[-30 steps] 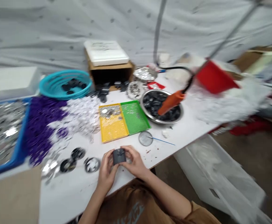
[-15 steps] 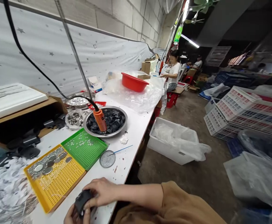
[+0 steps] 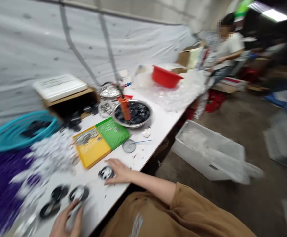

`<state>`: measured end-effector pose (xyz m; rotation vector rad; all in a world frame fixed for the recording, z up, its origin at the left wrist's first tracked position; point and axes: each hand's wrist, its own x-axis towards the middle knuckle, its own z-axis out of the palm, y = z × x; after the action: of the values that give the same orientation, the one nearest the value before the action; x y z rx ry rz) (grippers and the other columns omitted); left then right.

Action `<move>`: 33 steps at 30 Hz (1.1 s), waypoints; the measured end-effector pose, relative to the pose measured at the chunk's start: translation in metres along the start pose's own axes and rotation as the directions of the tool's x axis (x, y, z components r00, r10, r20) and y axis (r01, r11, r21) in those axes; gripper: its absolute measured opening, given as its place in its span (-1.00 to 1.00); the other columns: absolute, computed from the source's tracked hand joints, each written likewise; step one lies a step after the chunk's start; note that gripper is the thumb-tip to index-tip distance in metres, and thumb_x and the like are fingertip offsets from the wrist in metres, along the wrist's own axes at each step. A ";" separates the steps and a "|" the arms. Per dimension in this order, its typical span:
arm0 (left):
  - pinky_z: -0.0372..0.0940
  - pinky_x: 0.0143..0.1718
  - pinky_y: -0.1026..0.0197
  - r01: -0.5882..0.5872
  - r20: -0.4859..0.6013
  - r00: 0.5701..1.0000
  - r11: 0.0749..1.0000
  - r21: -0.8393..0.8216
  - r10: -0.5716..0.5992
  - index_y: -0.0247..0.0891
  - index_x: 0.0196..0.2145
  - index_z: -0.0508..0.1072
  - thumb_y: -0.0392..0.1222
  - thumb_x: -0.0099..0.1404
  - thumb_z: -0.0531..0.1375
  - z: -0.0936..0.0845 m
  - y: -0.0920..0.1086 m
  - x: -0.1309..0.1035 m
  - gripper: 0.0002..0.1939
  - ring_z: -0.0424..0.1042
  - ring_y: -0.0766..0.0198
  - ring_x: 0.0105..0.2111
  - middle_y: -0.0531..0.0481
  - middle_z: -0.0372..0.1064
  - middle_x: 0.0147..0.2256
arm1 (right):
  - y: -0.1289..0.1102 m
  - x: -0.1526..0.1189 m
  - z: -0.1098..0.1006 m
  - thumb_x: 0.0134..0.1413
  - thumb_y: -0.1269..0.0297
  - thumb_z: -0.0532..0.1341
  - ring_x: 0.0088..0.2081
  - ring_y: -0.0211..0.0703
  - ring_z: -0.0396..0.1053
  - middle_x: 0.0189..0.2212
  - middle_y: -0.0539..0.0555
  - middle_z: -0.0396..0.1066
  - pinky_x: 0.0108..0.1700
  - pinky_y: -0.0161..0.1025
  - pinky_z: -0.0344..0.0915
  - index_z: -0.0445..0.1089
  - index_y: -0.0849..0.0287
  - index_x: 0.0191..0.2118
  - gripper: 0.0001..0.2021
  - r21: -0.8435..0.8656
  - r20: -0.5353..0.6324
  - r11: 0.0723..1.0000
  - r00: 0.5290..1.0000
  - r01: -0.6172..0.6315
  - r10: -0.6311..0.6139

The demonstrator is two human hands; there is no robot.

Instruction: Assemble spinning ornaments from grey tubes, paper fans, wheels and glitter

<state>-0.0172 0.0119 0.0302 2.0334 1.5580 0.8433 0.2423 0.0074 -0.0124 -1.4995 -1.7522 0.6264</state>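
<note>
On the white tabletop, my right hand (image 3: pixel 120 171) has its thumb and fingers around the edge of a round black plastic part (image 3: pixel 101 173) with white inside it. Lower down, my left hand (image 3: pixel 65 221) has its thumb and fingers apart, its fingertips at the near edge of a second round black part (image 3: pixel 85 194), also whitish inside. Motion blur hides whether those fingertips press on it. More round black pieces (image 3: pixel 50 210) lie left of that hand.
Beyond my hands are a yellow tray (image 3: pixel 97 152) of metal discs, a green tray (image 3: pixel 117 136), and a steel bowl (image 3: pixel 150 113) of black parts beneath an orange power screwdriver (image 3: pixel 125 109). White pieces (image 3: pixel 52 148) heap at left. A plastic bin (image 3: pixel 195 161) stands beside the table. A person (image 3: pixel 228 49) sits farther off.
The view has swung left and blurred. My hands, earlier together on a black part, are now apart: the right at a round part, the left farther down by another.
</note>
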 end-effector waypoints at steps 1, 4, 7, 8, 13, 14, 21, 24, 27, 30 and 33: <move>0.34 -0.11 -0.03 -0.064 0.021 0.998 0.998 0.021 0.063 -0.14 -0.17 0.47 0.04 0.20 0.17 -0.001 0.005 -0.009 -0.69 0.44 -0.02 -0.16 -0.05 0.46 -0.14 | 0.003 -0.006 0.005 -0.25 -0.04 0.42 0.25 0.13 0.10 0.22 0.36 0.14 0.26 0.00 0.08 0.02 0.26 0.28 0.00 0.014 0.006 1.000 1.000 0.020 -0.020; 0.30 -0.02 0.02 -0.185 0.068 0.981 0.982 0.032 0.183 -0.22 -0.12 0.44 -0.09 0.29 0.11 -0.003 0.012 -0.025 -0.74 0.41 0.05 -0.10 -0.11 0.46 -0.15 | 0.015 -0.011 0.019 -0.10 0.15 0.36 0.22 0.12 0.13 0.19 0.34 0.17 0.24 0.10 0.09 0.08 0.22 0.25 -0.20 0.017 -0.073 1.000 0.997 0.011 -0.010; 0.32 -0.06 0.05 -0.203 0.081 0.977 0.978 0.057 0.198 -0.23 -0.11 0.42 -0.23 0.30 0.09 -0.009 0.012 -0.039 -0.77 0.39 0.10 -0.10 -0.12 0.45 -0.15 | 0.021 -0.005 0.031 -0.05 0.22 0.31 0.12 0.14 0.25 0.08 0.32 0.31 0.17 0.14 0.17 0.20 0.24 0.17 -0.37 -0.014 -0.137 0.999 0.990 0.033 -0.035; 0.32 -0.05 0.05 -0.201 0.090 0.977 0.978 0.064 0.195 -0.24 -0.10 0.42 -0.27 0.30 0.09 -0.012 0.012 -0.044 -0.77 0.38 0.10 -0.09 -0.12 0.44 -0.15 | 0.021 -0.002 0.032 -0.06 0.20 0.31 0.09 0.15 0.29 0.04 0.32 0.35 0.15 0.14 0.19 0.24 0.26 0.14 -0.39 -0.016 -0.135 0.999 0.990 0.041 -0.043; 0.32 -0.03 0.00 -0.133 0.006 0.991 0.983 0.128 0.133 -0.23 -0.06 0.40 -0.37 0.22 0.14 -0.021 0.008 -0.050 -0.68 0.35 0.08 -0.09 -0.12 0.41 -0.13 | 0.006 0.016 0.027 -0.08 0.11 0.30 0.02 0.10 0.36 0.00 0.23 0.41 0.08 0.07 0.28 0.28 0.20 0.08 -0.42 0.031 -0.169 0.999 0.985 0.032 -0.026; 0.31 -0.02 -0.02 -0.116 -0.019 0.993 0.983 0.142 0.120 -0.22 -0.04 0.39 -0.38 0.20 0.15 -0.021 0.005 -0.044 -0.65 0.34 0.07 -0.07 -0.12 0.40 -0.11 | 0.002 0.021 0.027 -0.07 0.10 0.29 0.03 0.09 0.36 0.02 0.21 0.40 0.07 0.06 0.30 0.27 0.18 0.10 -0.42 0.039 -0.166 0.999 0.986 0.036 -0.029; 0.23 0.09 -0.12 -0.140 0.030 0.990 0.973 0.181 0.137 -0.25 0.09 0.32 -0.33 0.06 0.29 0.006 -0.009 0.021 -0.40 0.24 -0.07 0.10 -0.22 0.26 0.07 | 0.005 0.032 0.038 -0.11 0.21 0.31 0.04 0.12 0.34 0.05 0.24 0.39 0.11 0.11 0.25 0.24 0.23 0.15 -0.36 -0.007 -0.064 0.996 0.994 0.085 -0.086; 0.21 0.09 -0.14 -0.154 0.030 0.988 0.971 0.185 0.151 -0.27 0.12 0.28 -0.36 0.13 0.24 0.028 -0.011 0.013 -0.43 0.22 -0.07 0.10 -0.24 0.24 0.10 | 0.014 0.018 0.037 -0.05 0.20 0.29 0.09 0.11 0.30 0.10 0.27 0.33 0.14 0.12 0.23 0.13 0.23 0.23 -0.30 -0.018 -0.068 0.996 0.994 0.085 -0.086; 0.24 0.07 -0.08 -0.214 -0.048 0.973 0.963 0.166 0.225 -0.27 0.13 0.26 -0.26 0.24 0.20 0.047 -0.014 -0.010 -0.50 0.26 0.00 0.06 -0.23 0.27 0.06 | 0.017 0.010 0.034 0.05 0.19 0.24 0.10 0.09 0.30 0.09 0.27 0.33 0.15 0.12 0.23 0.11 0.19 0.24 -0.36 -0.032 -0.079 0.995 0.992 0.094 -0.096; 0.21 0.10 -0.06 -0.269 -0.136 0.948 0.954 0.135 0.287 -0.24 0.15 0.21 -0.16 0.29 0.19 0.056 -0.019 -0.026 -0.51 0.25 0.03 0.07 -0.21 0.27 0.07 | 0.016 0.009 0.032 0.08 0.15 0.23 0.10 0.09 0.28 0.08 0.26 0.33 0.14 0.11 0.24 0.12 0.17 0.24 -0.38 -0.052 -0.066 0.994 0.993 0.098 -0.101; 0.18 0.14 -0.08 -0.242 -0.189 0.948 0.965 0.101 0.257 -0.23 0.18 0.15 -0.11 0.28 0.21 0.058 -0.023 -0.026 -0.43 0.24 0.02 0.08 -0.21 0.28 0.06 | 0.014 0.013 0.032 0.06 0.10 0.25 0.10 0.11 0.27 0.08 0.25 0.33 0.13 0.12 0.24 0.12 0.16 0.23 -0.36 -0.068 -0.044 0.994 0.995 0.091 -0.094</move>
<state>0.0027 -0.0058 -0.0323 2.2966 1.4730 1.1310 0.2257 0.0259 -0.0397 -1.4561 -1.8102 0.4864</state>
